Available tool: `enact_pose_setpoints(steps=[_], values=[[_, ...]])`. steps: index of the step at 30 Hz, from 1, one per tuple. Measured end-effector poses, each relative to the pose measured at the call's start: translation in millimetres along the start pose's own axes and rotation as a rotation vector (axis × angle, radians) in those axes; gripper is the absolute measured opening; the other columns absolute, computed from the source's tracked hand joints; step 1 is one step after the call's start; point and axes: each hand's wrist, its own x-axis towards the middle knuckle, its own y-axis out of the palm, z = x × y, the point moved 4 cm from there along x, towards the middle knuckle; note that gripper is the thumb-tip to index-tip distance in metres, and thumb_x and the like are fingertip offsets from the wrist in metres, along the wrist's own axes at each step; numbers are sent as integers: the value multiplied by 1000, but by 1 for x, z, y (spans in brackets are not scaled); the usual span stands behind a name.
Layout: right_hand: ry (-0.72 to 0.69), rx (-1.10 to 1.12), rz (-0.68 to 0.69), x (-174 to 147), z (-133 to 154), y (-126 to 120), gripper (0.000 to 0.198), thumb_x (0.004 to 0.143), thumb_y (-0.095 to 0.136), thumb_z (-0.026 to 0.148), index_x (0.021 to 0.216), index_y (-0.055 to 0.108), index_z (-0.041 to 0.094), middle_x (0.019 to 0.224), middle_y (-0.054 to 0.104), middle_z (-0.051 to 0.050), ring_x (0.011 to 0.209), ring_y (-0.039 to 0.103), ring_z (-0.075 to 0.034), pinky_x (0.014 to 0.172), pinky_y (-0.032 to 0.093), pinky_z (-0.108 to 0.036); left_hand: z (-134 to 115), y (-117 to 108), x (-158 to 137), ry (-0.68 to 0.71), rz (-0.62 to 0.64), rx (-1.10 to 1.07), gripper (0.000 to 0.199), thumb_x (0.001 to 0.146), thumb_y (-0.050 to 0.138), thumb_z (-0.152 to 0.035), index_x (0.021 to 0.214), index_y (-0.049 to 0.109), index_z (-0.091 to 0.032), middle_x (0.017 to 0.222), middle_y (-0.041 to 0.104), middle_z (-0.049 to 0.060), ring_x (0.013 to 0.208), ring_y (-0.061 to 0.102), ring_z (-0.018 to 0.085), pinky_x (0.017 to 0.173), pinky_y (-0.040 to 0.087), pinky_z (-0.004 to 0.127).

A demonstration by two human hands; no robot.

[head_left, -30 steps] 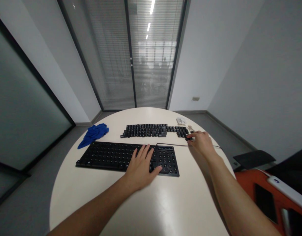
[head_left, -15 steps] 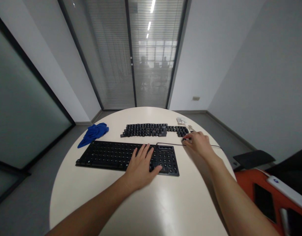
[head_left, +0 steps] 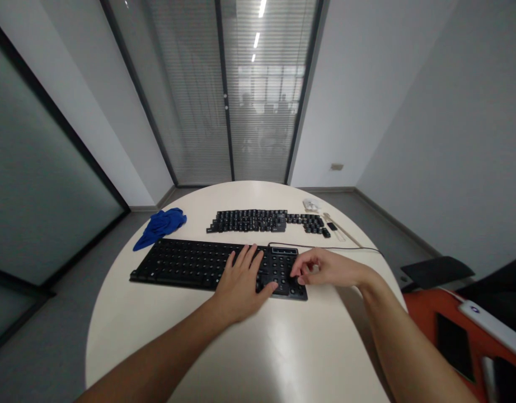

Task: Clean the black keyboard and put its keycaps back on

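Observation:
A black keyboard (head_left: 186, 263) with its keycaps off lies across the table in front of me. My left hand (head_left: 240, 285) rests flat on its right half, fingers spread, thumb over the number pad. At the keyboard's right end, my right hand (head_left: 317, 268) has thumb and fingers curled together in a pinch over the number pad. What its fingertips hold, if anything, is hidden. Behind the keyboard, loose black keycaps (head_left: 252, 220) lie in rows. A smaller group of keycaps (head_left: 312, 224) sits to their right.
A crumpled blue cloth (head_left: 163, 223) lies at the left. At the right are a small clear bag (head_left: 312, 205), a black piece with wire loops (head_left: 332, 226), and a thin stick (head_left: 346, 232). The keyboard cable (head_left: 346, 248) runs off the right edge of the round table (head_left: 241, 364).
My right hand has moved from the small keycap group back toward me and left, onto the number pad. A keycap now shows where it was. My left hand has stayed still.

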Motion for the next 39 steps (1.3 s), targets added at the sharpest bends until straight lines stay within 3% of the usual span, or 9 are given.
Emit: enact_pose_setpoints(steps=[14, 27, 39], values=[[48, -54, 63, 4, 3, 12, 32, 73, 76, 36, 96, 80, 15, 73, 69, -2, 67, 55, -15, 60, 41, -25, 0, -1, -1, 1, -8, 26, 73, 95, 46, -60, 152, 38, -15, 164, 28, 12, 152, 23, 32, 122, 20, 57], [83, -70, 6, 6, 2, 16, 19, 68, 73, 27, 83, 76, 15, 79, 73, -4, 69, 59, -16, 60, 43, -25, -1, -1, 1, 1, -6, 25, 73, 94, 49, -58, 152, 39, -15, 163, 29, 13, 152, 23, 33, 122, 20, 58], [93, -26, 17, 5, -3, 12, 23, 66, 82, 34, 78, 74, 16, 70, 70, 0, 65, 56, -14, 58, 39, -24, -19, -3, 6, 26, -75, 3, 78, 88, 57, -58, 149, 42, -12, 160, 36, 16, 150, 27, 33, 123, 21, 53]])
